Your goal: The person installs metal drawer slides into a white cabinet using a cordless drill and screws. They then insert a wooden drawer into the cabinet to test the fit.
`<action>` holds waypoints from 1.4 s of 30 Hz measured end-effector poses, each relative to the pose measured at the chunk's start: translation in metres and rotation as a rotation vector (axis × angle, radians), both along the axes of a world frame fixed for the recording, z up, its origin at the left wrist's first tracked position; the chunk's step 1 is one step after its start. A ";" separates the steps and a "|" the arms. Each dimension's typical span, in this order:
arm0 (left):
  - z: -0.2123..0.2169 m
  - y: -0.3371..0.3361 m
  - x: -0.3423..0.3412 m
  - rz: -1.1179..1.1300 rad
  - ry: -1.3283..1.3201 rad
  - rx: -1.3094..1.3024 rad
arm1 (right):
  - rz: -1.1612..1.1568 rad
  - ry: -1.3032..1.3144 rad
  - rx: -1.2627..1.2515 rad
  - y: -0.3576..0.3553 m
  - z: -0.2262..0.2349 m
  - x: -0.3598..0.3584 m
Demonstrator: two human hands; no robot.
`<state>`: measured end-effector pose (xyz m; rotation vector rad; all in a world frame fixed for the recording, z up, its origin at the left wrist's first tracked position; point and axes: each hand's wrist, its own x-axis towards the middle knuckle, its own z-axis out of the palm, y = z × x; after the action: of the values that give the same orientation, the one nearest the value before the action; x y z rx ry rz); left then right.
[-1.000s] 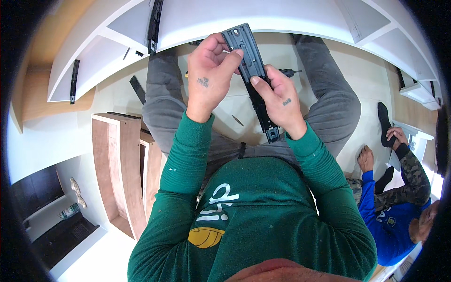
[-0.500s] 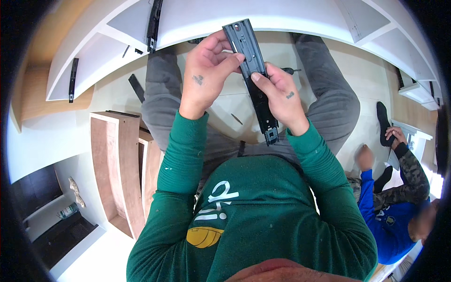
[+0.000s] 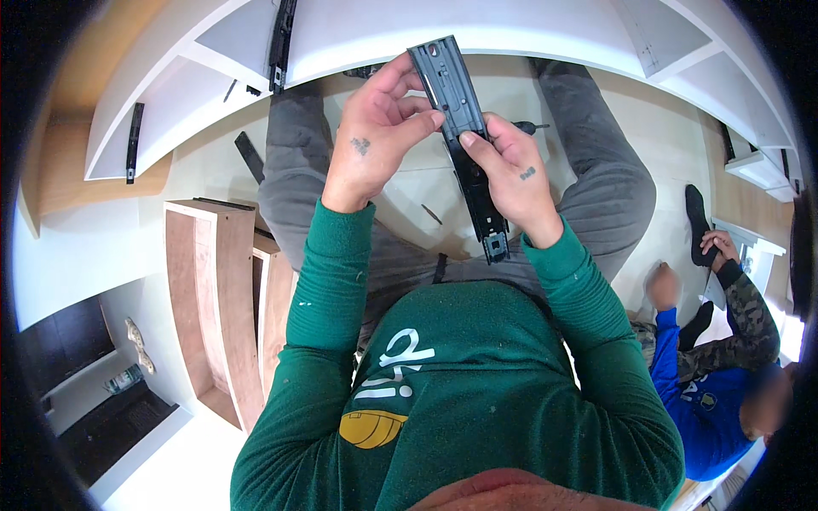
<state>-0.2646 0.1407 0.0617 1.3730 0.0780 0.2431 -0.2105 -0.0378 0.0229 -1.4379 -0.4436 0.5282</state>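
Observation:
A black metal drawer slide [image 3: 461, 96] is held up in front of me, tilted, its far end leaning left and its near end over my lap. My left hand [image 3: 381, 136] grips the far part from the left side, thumb on the slide's face and fingers behind its edge. Around the middle, my right hand [image 3: 509, 173] is closed on the slide from the right, thumb laid across the front. The slide's near end [image 3: 495, 246], with a small metal fitting, hangs free below the right hand.
White cabinet framing [image 3: 528, 32] curves across the far side, with black slides [image 3: 134, 143] fixed to it. Wooden drawer boxes [image 3: 213, 289] stand at left. A thin dark piece [image 3: 432, 214] lies on the floor between my legs. At right sits a person in blue [image 3: 716, 417].
My hands and the drawer slide have shifted very slightly to the right. Both hands keep their hold; little else differs.

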 end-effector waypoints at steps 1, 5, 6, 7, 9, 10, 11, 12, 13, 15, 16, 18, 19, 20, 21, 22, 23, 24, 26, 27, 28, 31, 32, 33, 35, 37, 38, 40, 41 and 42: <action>-0.001 0.000 0.000 0.000 0.003 -0.002 | 0.002 0.033 -0.017 -0.001 0.001 0.000; -0.005 0.001 0.002 0.009 0.029 -0.022 | 0.018 -0.065 0.046 -0.006 -0.002 0.004; -0.006 0.000 0.002 0.017 0.031 -0.035 | 0.010 -0.097 0.048 -0.007 0.000 0.004; -0.008 0.000 0.002 0.020 0.034 -0.049 | -0.002 -0.130 0.049 -0.008 0.001 0.005; -0.011 -0.001 0.005 0.032 0.034 -0.058 | -0.012 -0.108 0.067 -0.008 -0.013 0.009; -0.015 0.000 0.006 0.042 0.036 -0.058 | -0.016 -0.091 0.071 -0.009 -0.020 0.010; -0.022 0.000 0.006 0.048 0.044 -0.067 | 0.004 -0.022 0.048 -0.009 -0.016 0.007; -0.027 0.001 0.007 0.053 0.036 -0.038 | 0.021 0.048 0.026 -0.006 -0.008 0.004; -0.031 0.001 0.006 0.110 0.124 -0.018 | 0.026 0.119 0.004 -0.002 -0.007 0.002; -0.037 0.004 0.003 0.228 0.268 0.036 | 0.069 0.045 -0.060 0.008 -0.045 0.004; -0.045 0.013 -0.004 0.315 0.331 0.068 | 0.148 0.072 -0.183 0.008 -0.026 0.001; -0.055 0.023 -0.003 0.548 0.275 -0.054 | 0.244 0.375 -0.039 0.010 -0.053 -0.011; -0.055 0.032 -0.005 0.560 0.255 -0.047 | 0.372 0.490 -0.036 0.003 -0.052 -0.018; -0.054 0.039 -0.005 0.572 0.224 -0.047 | 0.388 0.478 0.055 -0.002 -0.055 -0.026; -0.054 0.049 -0.004 0.541 0.205 -0.011 | 0.367 0.529 0.064 -0.004 -0.057 -0.028; -0.060 0.043 -0.006 0.504 0.193 0.000 | 0.333 0.572 0.105 -0.007 -0.059 -0.035; -0.055 0.025 -0.008 0.471 0.199 -0.017 | 0.294 0.428 0.028 -0.014 -0.053 -0.037; -0.044 0.008 -0.004 0.431 0.191 -0.022 | 0.268 0.296 -0.085 -0.019 -0.051 -0.034; -0.046 -0.015 -0.003 0.306 0.218 0.023 | 0.132 0.326 0.071 -0.034 -0.033 -0.033; -0.064 -0.022 -0.003 0.193 0.189 0.054 | 0.029 0.353 0.121 -0.041 -0.031 -0.038; -0.063 -0.035 0.002 0.148 0.260 0.019 | -0.057 0.353 0.170 -0.052 -0.027 -0.028; -0.057 -0.050 0.004 0.030 0.362 0.147 | -0.222 0.307 0.224 -0.097 -0.003 -0.005; -0.060 -0.045 0.002 0.026 0.348 0.157 | -0.304 0.285 0.180 -0.113 0.006 -0.001; -0.061 -0.039 0.002 0.019 0.339 0.184 | -0.350 0.247 0.159 -0.128 0.016 0.006; -0.068 -0.016 -0.002 0.049 0.345 0.221 | -0.386 0.217 0.110 -0.147 0.020 0.018; -0.075 0.018 -0.025 0.155 0.388 0.228 | -0.447 0.209 0.075 -0.154 0.024 0.022; -0.074 0.029 -0.037 0.154 0.339 0.184 | -0.423 0.186 0.003 -0.159 0.036 0.019; -0.067 0.028 -0.037 0.220 0.342 0.202 | -0.395 -0.074 -0.121 -0.204 0.027 0.012; -0.061 0.032 -0.036 0.201 0.359 0.291 | -0.455 -0.082 -0.151 -0.242 0.007 0.021; -0.077 0.047 -0.042 0.184 0.275 0.346 | -0.626 -0.017 -0.203 -0.261 0.007 0.025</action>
<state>-0.3070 0.1873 -0.0153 1.7412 0.4084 0.2265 -0.1851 -0.2986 0.0303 -1.6767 0.0630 0.0544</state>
